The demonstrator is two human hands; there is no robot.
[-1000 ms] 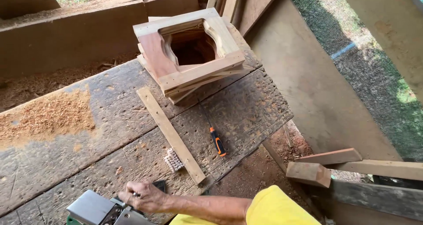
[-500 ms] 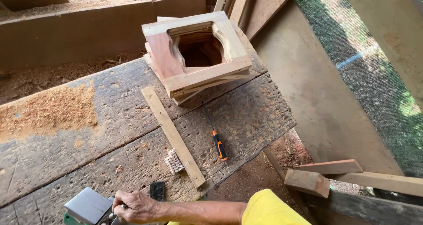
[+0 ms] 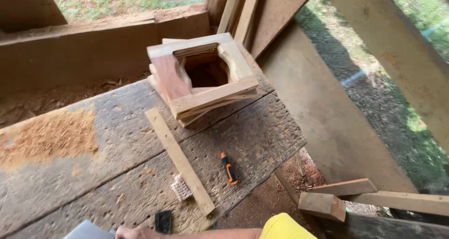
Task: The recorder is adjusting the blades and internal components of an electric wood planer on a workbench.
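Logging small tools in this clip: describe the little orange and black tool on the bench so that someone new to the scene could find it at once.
Start at the weathered plank workbench with the stack of square wooden frames at its far end. A long thin wood strip runs down from the stack toward the near edge. The tool lies alone just right of that strip, the only bright orange item on the grey boards.

There was one stack of square wooden frames (image 3: 203, 77) on one old workbench (image 3: 117, 173); how many frames were in the stack could not be told. One long wooden strip (image 3: 180, 159) lay on the bench. There was one orange and black tool (image 3: 229, 169), one small pale brush-like thing (image 3: 181, 188), one small black thing (image 3: 163, 220) and one pile of sawdust (image 3: 49, 136). One hand (image 3: 133, 232) showed at the bottom, beside one grey machine (image 3: 89, 230). One short wood block (image 3: 322, 205) sat off the bench.
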